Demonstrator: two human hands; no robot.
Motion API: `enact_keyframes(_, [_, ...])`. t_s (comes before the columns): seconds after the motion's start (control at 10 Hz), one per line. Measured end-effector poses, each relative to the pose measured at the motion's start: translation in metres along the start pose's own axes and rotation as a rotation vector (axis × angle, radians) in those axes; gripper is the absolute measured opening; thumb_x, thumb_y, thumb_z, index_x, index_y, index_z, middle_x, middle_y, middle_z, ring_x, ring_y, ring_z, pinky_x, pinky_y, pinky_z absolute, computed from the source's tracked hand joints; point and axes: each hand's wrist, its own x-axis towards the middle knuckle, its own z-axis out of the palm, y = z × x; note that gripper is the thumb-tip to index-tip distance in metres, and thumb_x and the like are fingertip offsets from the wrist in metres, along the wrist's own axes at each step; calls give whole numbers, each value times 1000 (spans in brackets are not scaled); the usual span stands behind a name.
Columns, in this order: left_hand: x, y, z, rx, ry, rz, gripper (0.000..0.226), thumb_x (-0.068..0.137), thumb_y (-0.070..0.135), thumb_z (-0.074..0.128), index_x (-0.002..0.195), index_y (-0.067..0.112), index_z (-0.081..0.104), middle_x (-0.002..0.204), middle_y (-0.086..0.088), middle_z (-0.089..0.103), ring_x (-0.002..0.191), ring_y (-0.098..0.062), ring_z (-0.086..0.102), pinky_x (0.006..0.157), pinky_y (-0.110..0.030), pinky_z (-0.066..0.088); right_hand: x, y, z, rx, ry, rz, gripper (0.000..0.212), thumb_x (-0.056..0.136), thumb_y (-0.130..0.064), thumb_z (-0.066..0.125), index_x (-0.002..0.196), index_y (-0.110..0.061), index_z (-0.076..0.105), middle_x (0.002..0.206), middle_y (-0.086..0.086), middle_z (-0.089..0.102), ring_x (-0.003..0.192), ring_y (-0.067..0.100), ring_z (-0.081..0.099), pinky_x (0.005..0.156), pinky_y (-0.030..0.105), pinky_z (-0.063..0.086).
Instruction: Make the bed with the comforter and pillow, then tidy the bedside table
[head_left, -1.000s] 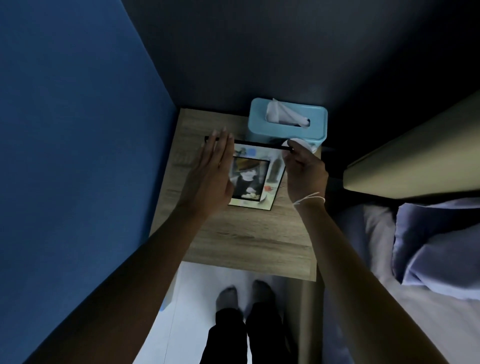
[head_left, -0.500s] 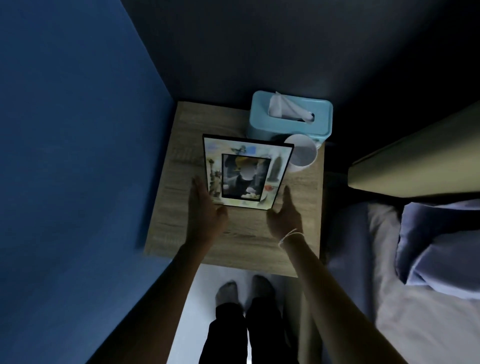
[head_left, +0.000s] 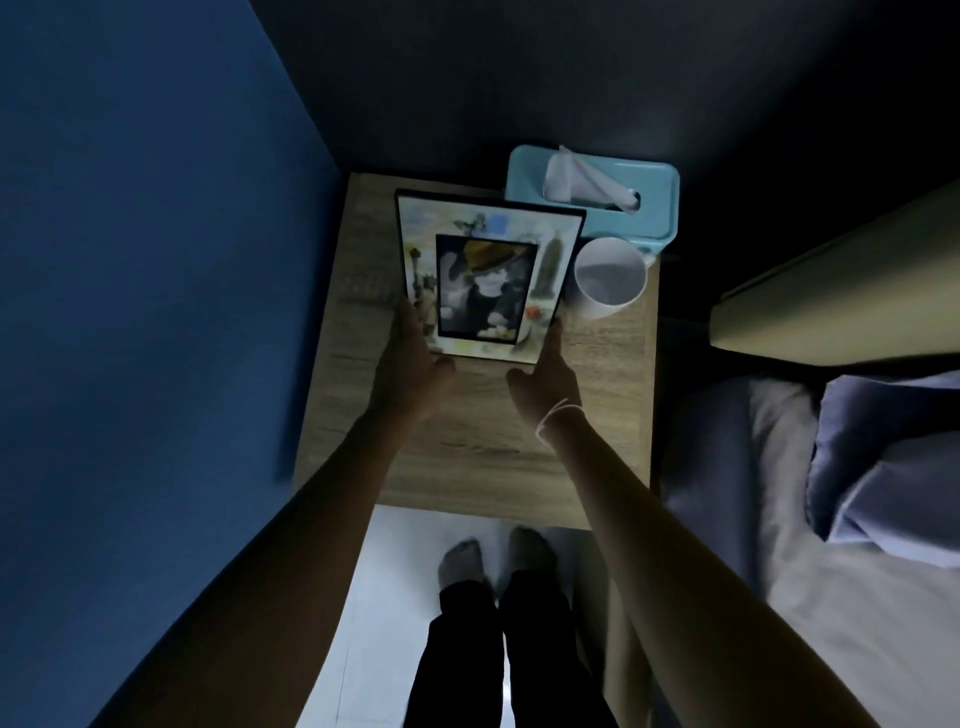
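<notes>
A black-edged picture frame stands tilted up on the wooden bedside table, its picture facing me. My left hand touches the frame's lower left edge with straight fingers. My right hand reaches the lower right corner with its forefinger stretched along the edge. Neither hand curls round the frame. At the right lie the bed's pale sheet and a bluish pillow.
A light blue tissue box stands at the table's back right, with a white mug in front of it, close to the frame's right edge. A blue wall runs along the left. My feet stand on the white floor before the table.
A second ago the frame lay flat under my left hand, my right hand at its top corner. It now stands raised, and both hands have dropped to its lower corners.
</notes>
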Motion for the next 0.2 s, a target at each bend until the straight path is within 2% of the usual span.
enact_keyframes(0.1, [2,-1,-3,6,1,14,88,87,10,58,152,18,0,157,-7,23,132,-28,41,91,-26,39,7,1,-2,8,10,-26,93,74,-26,48,152,-29,-3,144,16,47,118,42,53,102,48,42])
enact_keyframes(0.2, [-12,-7,-6,-27,-18,55,87,85,7,58,152,20,4,155,-7,27,130,-25,43,89,-22,40,6,14,2,-12,79,-87,82,87,-21,51,153,-24,4,149,13,40,126,39,48,105,47,40])
